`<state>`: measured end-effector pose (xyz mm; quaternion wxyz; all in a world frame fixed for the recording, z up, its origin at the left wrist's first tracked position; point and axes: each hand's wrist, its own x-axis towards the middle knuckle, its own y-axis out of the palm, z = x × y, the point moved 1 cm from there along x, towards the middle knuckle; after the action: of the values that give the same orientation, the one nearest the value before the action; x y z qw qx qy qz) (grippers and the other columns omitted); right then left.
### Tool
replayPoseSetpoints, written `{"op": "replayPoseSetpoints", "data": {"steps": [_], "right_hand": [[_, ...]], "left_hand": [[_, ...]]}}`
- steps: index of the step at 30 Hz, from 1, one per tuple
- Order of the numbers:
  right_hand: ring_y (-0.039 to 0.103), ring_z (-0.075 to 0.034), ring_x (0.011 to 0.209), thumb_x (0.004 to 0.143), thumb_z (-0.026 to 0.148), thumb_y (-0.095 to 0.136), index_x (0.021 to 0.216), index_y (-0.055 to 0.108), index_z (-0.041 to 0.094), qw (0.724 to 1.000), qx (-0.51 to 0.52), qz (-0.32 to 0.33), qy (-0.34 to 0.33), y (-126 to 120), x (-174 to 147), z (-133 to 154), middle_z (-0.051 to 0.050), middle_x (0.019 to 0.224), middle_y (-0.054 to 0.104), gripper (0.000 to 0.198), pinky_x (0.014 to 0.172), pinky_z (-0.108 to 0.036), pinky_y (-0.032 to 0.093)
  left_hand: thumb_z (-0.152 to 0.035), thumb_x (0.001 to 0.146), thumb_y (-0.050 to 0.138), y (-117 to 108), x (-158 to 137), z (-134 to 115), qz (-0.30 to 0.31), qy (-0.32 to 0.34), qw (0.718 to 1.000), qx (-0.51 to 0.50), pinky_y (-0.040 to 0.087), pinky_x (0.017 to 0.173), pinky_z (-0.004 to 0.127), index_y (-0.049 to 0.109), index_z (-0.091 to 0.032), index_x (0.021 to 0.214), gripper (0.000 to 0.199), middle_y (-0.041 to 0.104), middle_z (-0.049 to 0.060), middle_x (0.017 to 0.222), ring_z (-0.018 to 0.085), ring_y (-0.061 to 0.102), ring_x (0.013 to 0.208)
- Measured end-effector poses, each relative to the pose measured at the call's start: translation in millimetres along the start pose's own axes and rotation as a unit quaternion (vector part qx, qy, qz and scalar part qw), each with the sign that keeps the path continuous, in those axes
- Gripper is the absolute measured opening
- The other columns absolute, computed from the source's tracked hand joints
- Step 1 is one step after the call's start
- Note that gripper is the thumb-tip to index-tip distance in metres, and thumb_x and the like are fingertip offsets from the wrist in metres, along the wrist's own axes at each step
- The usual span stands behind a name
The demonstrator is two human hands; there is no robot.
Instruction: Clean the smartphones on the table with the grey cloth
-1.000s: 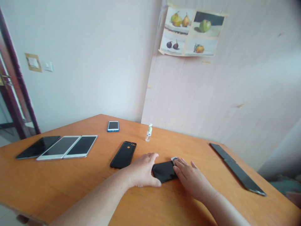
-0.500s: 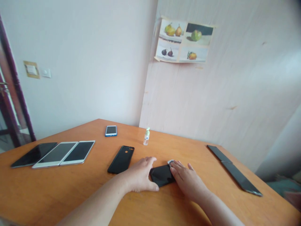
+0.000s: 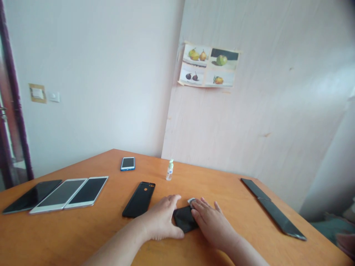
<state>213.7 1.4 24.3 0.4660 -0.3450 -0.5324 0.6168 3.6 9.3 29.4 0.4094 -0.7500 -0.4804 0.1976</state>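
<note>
A black smartphone (image 3: pixel 183 220) lies screen up on the wooden table, between my hands. My left hand (image 3: pixel 163 218) holds its left end, with the thumb along the near edge and the fingers curving round the far side. Over the right part of the screen, my right hand (image 3: pixel 209 220) lies with fingers stretched out, pressing down a small white wipe (image 3: pixel 191 201). Only a corner of that wipe shows past the fingertips. Just left of my left hand is an empty black phone case (image 3: pixel 139 200), its camera cutouts at the far end.
Behind the hands stands a small pump bottle (image 3: pixel 169 171). A blue-edged white phone (image 3: pixel 128 163) lies farther back. On the left lie a dark phone (image 3: pixel 33 195) and two white phones (image 3: pixel 61 194) (image 3: pixel 88 191). Two dark flat devices (image 3: pixel 255 189) (image 3: pixel 281 218) line the right edge.
The view has tilted up, so everything sits lower in the picture. Across the screen, my right hand has slid slightly left with the wipe. My left hand keeps its place on the phone.
</note>
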Motion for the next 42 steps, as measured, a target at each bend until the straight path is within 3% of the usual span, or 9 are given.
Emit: {"op": "replayPoseSetpoints", "data": {"steps": [3,5,12,20,24,28,31,36,42], "right_hand": [[0.03,-0.031,0.142,0.1,0.042,0.028,0.142,0.047,0.026,0.997,-0.031,-0.016,0.064,4.0,0.2,-20.0,-0.008,0.15,0.043,0.048,0.11,-0.067,0.015],[0.027,-0.031,0.143,0.099,0.045,0.03,0.144,0.044,0.025,0.997,-0.021,-0.011,0.067,3.4,-4.1,-17.2,-0.009,0.152,0.039,0.051,0.111,-0.067,0.015],[0.023,-0.03,0.145,0.098,0.051,0.032,0.15,0.034,0.027,0.983,0.076,0.119,-0.116,-18.8,-23.5,41.1,-0.006,0.155,0.031,0.057,0.113,-0.065,0.011],[0.032,-0.034,0.14,0.099,0.043,0.029,0.14,0.051,0.025,0.999,-0.024,0.024,0.034,-17.7,-18.4,-0.8,-0.011,0.148,0.044,0.05,0.109,-0.071,0.011],[0.033,-0.033,0.14,0.097,0.041,0.035,0.141,0.049,0.027,0.995,0.017,0.083,-0.053,-24.8,-21.0,19.5,-0.009,0.149,0.044,0.048,0.111,-0.067,0.014],[0.031,-0.032,0.141,0.096,0.039,0.037,0.14,0.049,0.037,0.977,0.056,0.159,-0.128,-32.5,-24.7,38.1,-0.003,0.151,0.041,0.045,0.111,-0.066,0.015],[0.036,-0.033,0.139,0.097,0.039,0.035,0.137,0.053,0.035,0.988,0.042,0.128,-0.068,-37.1,-27.5,25.5,-0.005,0.147,0.047,0.044,0.11,-0.068,0.016],[0.056,-0.031,0.122,0.098,0.034,0.029,0.119,0.066,0.025,0.999,-0.017,0.044,0.009,-37.6,-32.1,-2.5,-0.013,0.126,0.065,0.043,0.109,-0.065,0.02],[0.05,-0.03,0.13,0.09,0.028,0.044,0.131,0.058,0.029,0.986,0.016,0.105,-0.127,-21.5,-25.0,22.3,-0.008,0.141,0.055,0.043,0.113,-0.054,0.026]], "left_hand": [[-0.04,0.054,0.08,-2.7,-0.9,-2.0,0.003,-0.004,1.0,-0.006,0.041,0.104,0.037,0.04,-0.019,0.141,0.098,0.053,0.014,0.135,0.032,0.052,0.123],[-0.04,0.054,0.08,-3.6,-1.1,-2.9,0.006,-0.005,1.0,-0.007,0.041,0.104,0.038,0.041,-0.019,0.14,0.097,0.054,0.014,0.134,0.032,0.052,0.123],[-0.04,0.056,0.077,-0.6,-0.3,-2.3,-0.014,0.004,1.0,-0.004,0.041,0.103,0.037,0.044,-0.016,0.136,0.089,0.054,0.016,0.133,0.032,0.05,0.124],[-0.04,0.051,0.081,-0.6,2.1,2.2,0.001,-0.001,1.0,-0.001,0.042,0.102,0.037,0.046,-0.017,0.136,0.094,0.055,0.014,0.13,0.031,0.052,0.12],[-0.04,0.051,0.082,-1.1,2.3,2.4,-0.002,0.011,1.0,0.01,0.044,0.098,0.036,0.051,-0.019,0.129,0.087,0.057,0.012,0.125,0.031,0.053,0.116],[-0.044,0.053,0.08,-4.5,1.9,0.7,0.006,0.023,0.999,0.03,0.047,0.086,0.032,0.06,-0.024,0.11,0.064,0.058,0.007,0.113,0.027,0.057,0.103],[-0.048,0.051,0.081,-7.2,1.4,-0.3,0.023,0.011,0.999,0.044,0.048,0.081,0.031,0.063,-0.025,0.103,0.06,0.057,0.005,0.108,0.026,0.058,0.098],[-0.054,0.052,0.081,-8.4,0.0,-0.7,0.025,0.012,0.998,0.051,0.048,0.086,0.034,0.064,-0.027,0.114,0.07,0.056,0.006,0.111,0.027,0.057,0.1],[-0.044,0.059,0.076,-9.0,-2.0,-3.0,0.024,0.04,0.997,0.064,0.048,0.085,0.032,0.065,-0.027,0.112,0.056,0.058,0.005,0.107,0.027,0.059,0.1]]}}
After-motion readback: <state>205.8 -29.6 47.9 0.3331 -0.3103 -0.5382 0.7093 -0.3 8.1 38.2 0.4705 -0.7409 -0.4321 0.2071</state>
